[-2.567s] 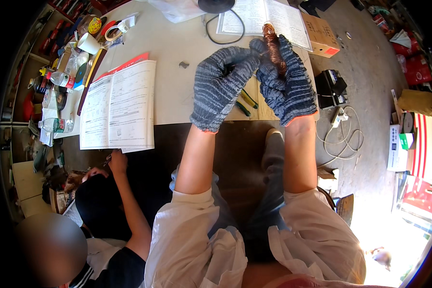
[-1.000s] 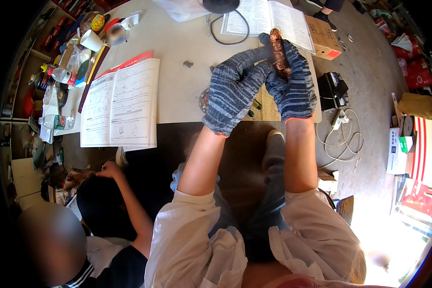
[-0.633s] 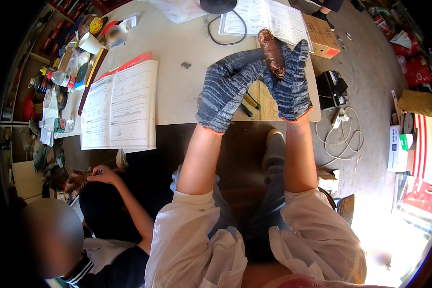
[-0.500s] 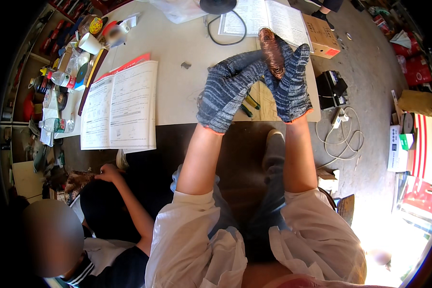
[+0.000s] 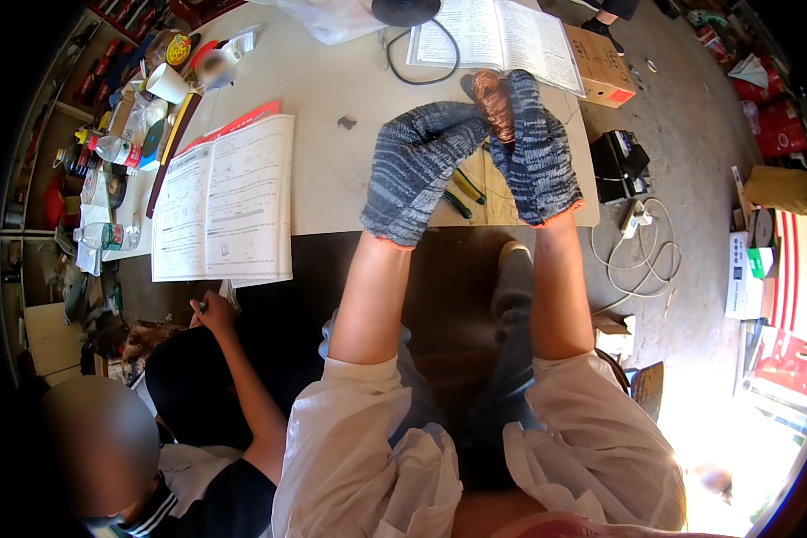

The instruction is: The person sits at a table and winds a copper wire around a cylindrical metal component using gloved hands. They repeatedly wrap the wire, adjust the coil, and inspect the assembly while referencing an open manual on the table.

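A bundle of thin copper wire (image 5: 495,103), long and reddish brown, is held above the near right part of the table. Both my hands wear grey and black striped knit gloves with orange cuffs. My left hand (image 5: 419,166) is closed, its fingers meeting the bundle's left side. My right hand (image 5: 536,157) grips the bundle from the right, fingers pointing up along it. The glove fingers hide part of the wire. Below and between my hands, a tool with green and black handles (image 5: 463,195) lies on the table, its far end hidden.
An open book (image 5: 224,202) overhangs the table's near left edge; another open book (image 5: 502,40) lies at the back. A person (image 5: 206,439) sits at left. Bottles and a white cup (image 5: 168,82) crowd the left side. A cardboard box (image 5: 601,67) and a power strip (image 5: 637,218) are at right.
The copper bundle has come slightly nearer and turned in my hands. My left hand has shifted a little left, and my right fingers have closed along the bundle. The seated person's hand has moved.
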